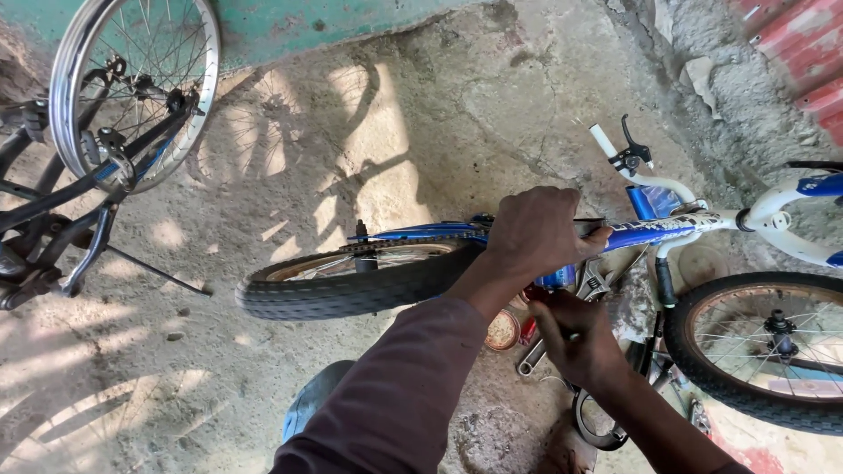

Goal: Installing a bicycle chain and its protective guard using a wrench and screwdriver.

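Two hands (537,230) steady upturned blue-white bicycle (650,230).

No packages, labels, signs or screens are visible.

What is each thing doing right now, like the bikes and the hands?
Blue and white bike: upside down, wheels on.
Left hand: gripping the bike's blue frame.
Right hand: closed on a small tool with a red part, under the frame.
Wrench: lying on the ground.
Second bike: rim bare, no tyre.
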